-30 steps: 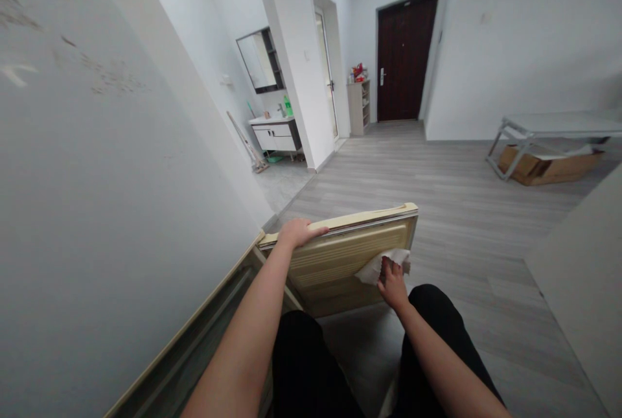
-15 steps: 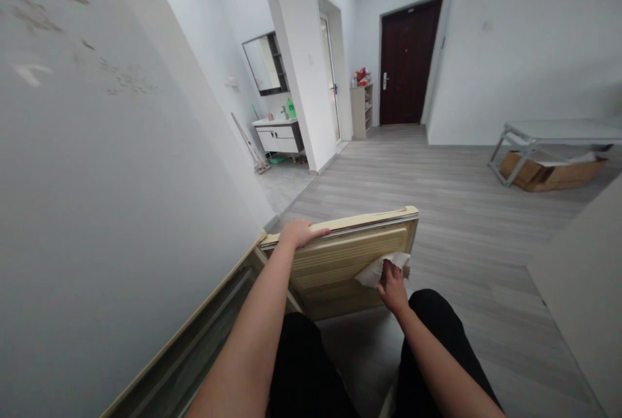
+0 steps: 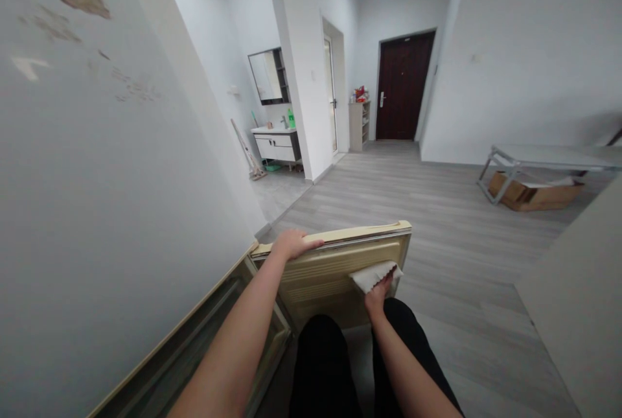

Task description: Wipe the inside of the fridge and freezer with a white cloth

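A cream door (image 3: 335, 275) with a ribbed inner panel and a seal round its edge stands swung open from a low cabinet, apparently a small fridge (image 3: 233, 314). My left hand (image 3: 293, 244) is closed over the door's top edge near the hinge side, thumb lying along the edge. Against the inner panel, toward the free side, my right hand (image 3: 378, 296) presses a white cloth (image 3: 372, 275) with a wavy edge. The cloth covers part of that hand's fingers. My knees are close below the door, hiding its lower part.
A white wall (image 3: 146, 178) with peeling patches rises at the left. Ahead are grey floorboards (image 3: 359, 194), a dark red door (image 3: 405, 87) and a washstand (image 3: 276, 144). At the right a low table (image 3: 549, 157) stands over a cardboard box (image 3: 534, 196).
My view has tilted up slightly. The right hand has turned, and the cloth in it now lies flatter over the panel. My left hand keeps its place on the door edge; my knees have drawn closer together.
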